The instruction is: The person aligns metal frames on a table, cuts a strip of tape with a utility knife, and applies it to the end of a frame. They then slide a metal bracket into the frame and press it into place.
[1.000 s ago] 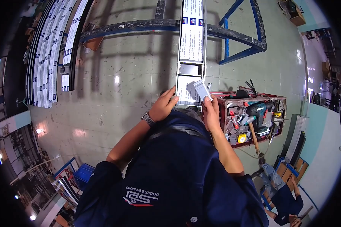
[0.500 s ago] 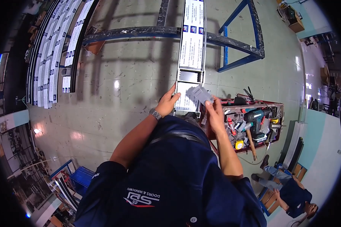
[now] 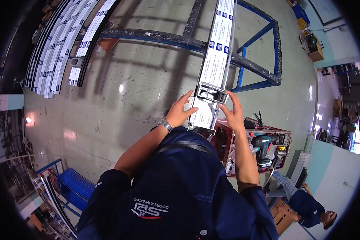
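A long aluminium profile (image 3: pixel 218 66) with printed white protective film runs away from my body, with an opening near its close end. A small grey, glossy block (image 3: pixel 213 94) sits across that opening. My right hand (image 3: pixel 233 113) has thumb and index finger on either side of the block's right end. At the profile's left edge is my left hand (image 3: pixel 181 113), with fingers spread and fingertips close to the opening. A metal watch (image 3: pixel 165 125) is on the left wrist.
Blue steel trestles (image 3: pixel 156 37) support the profile. A red toolbox (image 3: pixel 224 150) with a cordless drill (image 3: pixel 263 146) stands at my right. More film-covered profiles (image 3: pixel 54 52) lie at far left. A co-worker (image 3: pixel 308 204) is at lower right, near a blue bin (image 3: pixel 76 185) at lower left.
My right hand has moved the grey block up and away from my body to the profile's opening. My left hand's fingers have spread. The view has shifted, and the profile appears more tilted.
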The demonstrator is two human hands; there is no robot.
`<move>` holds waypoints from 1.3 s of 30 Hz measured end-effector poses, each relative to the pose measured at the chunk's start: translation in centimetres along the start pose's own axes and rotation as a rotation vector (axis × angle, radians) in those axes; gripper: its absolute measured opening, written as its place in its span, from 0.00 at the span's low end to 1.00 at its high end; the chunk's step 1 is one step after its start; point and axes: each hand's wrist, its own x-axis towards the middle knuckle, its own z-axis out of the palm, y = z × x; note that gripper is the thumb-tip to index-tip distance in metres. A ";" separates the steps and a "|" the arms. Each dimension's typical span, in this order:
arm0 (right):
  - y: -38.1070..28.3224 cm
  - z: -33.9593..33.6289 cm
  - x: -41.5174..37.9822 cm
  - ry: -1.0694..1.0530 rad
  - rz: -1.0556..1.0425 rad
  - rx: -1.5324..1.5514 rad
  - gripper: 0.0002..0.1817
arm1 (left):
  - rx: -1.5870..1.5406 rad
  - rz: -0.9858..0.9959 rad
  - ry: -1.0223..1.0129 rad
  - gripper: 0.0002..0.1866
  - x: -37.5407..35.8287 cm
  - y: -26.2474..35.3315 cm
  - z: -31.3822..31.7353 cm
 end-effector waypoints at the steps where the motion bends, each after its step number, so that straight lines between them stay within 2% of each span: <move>1: 0.1 0.1 0.2 -0.011 -0.003 -0.005 0.30 | 0.036 0.066 0.025 0.39 0.1 0.5 -0.5; 3: 0.0 0.3 0.5 -0.002 0.028 -0.013 0.30 | 0.006 0.087 0.059 0.36 0.5 1.0 -0.9; 5: -0.1 0.7 0.9 -0.019 0.057 -0.009 0.30 | 0.058 0.086 -0.053 0.34 1.3 1.0 -1.5; 11: -1.6 1.3 1.5 -0.046 0.064 -0.208 0.31 | -0.059 0.101 -0.044 0.30 2.7 0.0 -1.9; 15: -2.9 1.3 1.2 -0.016 0.085 -0.258 0.30 | -0.035 0.203 0.003 0.27 2.5 1.1 -2.5; 17: -3.7 1.2 1.2 0.002 0.084 -0.259 0.30 | 0.160 0.455 0.133 0.27 2.8 2.4 -2.8; 21: -6.6 1.4 1.3 0.022 -0.009 -0.304 0.31 | 0.265 0.626 -0.009 0.36 3.6 6.1 -2.7; 23: -7.7 1.6 1.8 0.046 -0.073 -0.312 0.33 | 0.257 0.610 -0.102 0.39 4.3 7.3 -2.3; 25: -7.8 1.9 1.8 0.033 -0.046 -0.244 0.36 | 0.195 0.610 -0.145 0.38 5.0 7.1 -1.8; 27: -7.3 1.9 1.5 0.084 -0.054 -0.086 0.39 | -0.029 0.512 -0.238 0.36 5.3 6.7 -1.8; 29: -6.5 1.3 0.9 0.080 -0.042 -0.112 0.40 | -0.047 0.529 -0.226 0.32 5.4 6.4 -1.9; 31: -5.3 1.1 0.4 0.041 -0.037 -0.163 0.42 | -0.090 0.331 -0.206 0.30 5.1 6.5 -2.0; 32: -4.9 1.1 0.2 0.026 -0.005 -0.125 0.41 | -0.132 0.243 -0.242 0.29 5.2 6.4 -2.0; 33: -4.4 1.0 0.1 0.039 -0.004 -0.114 0.41 | -0.117 0.246 -0.251 0.29 5.3 6.3 -1.9; 35: -3.7 0.9 0.3 0.003 -0.128 -0.237 0.38 | -0.063 0.365 -0.234 0.29 5.2 5.8 -1.6; 36: -3.7 0.8 0.6 -0.015 -0.138 -0.216 0.33 | -0.102 0.349 -0.237 0.32 5.3 5.7 -1.4; 37: -3.7 0.6 0.9 -0.015 -0.135 -0.207 0.33 | -0.095 0.343 -0.239 0.32 5.2 5.4 -1.5; 39: -3.6 0.3 1.6 -0.037 -0.177 -0.390 0.32 | 0.167 0.430 -0.052 0.37 5.2 5.1 -2.2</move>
